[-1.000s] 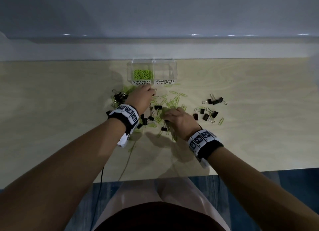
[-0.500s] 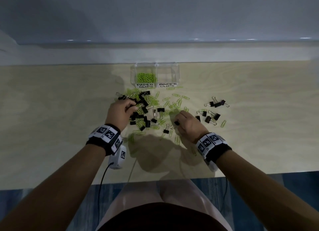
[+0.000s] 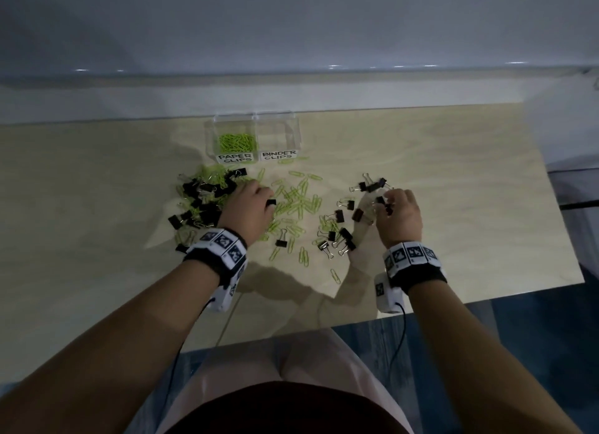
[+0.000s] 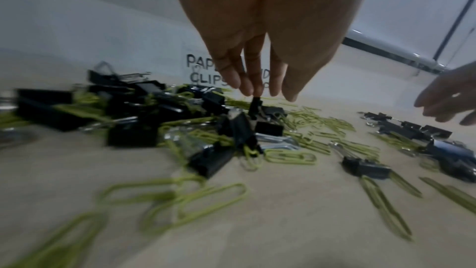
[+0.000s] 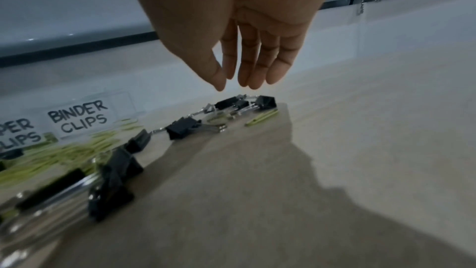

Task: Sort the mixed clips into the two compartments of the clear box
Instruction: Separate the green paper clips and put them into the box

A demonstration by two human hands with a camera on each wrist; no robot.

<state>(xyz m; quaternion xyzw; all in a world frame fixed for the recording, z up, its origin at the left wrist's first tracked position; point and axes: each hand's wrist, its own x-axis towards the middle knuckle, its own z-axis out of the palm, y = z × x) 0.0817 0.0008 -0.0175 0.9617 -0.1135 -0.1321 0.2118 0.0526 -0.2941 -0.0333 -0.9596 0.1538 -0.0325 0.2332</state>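
Note:
The clear box (image 3: pixel 293 132) stands at the table's far edge. Its left compartment, labelled PAPER CLIPS (image 3: pixel 235 158), holds green paper clips (image 3: pixel 236 142); the right one, labelled BINDER CLIPS (image 3: pixel 279 155), looks bare. Mixed black binder clips (image 3: pixel 201 200) and green paper clips (image 3: pixel 298 200) lie scattered in front of it. My left hand (image 3: pixel 269 197) hangs over the pile's right side, its fingertips (image 4: pixel 247 89) pinching a small black binder clip (image 4: pixel 255 106). My right hand (image 3: pixel 387 200) hovers, fingers (image 5: pixel 253 80) straight and holding nothing, just above a right-hand cluster of binder clips (image 5: pixel 244 102).
The wooden table (image 3: pixel 97 206) ends near my lap, and its right edge (image 3: pixel 557 226) is close to the right hand. A wall ledge (image 3: pixel 291 90) runs behind the box. Cables hang from both wrist cameras.
My right hand has moved right, from the middle of the pile to the binder-clip cluster. My left hand has shifted to the pile's right side and now has a black clip at its fingertips.

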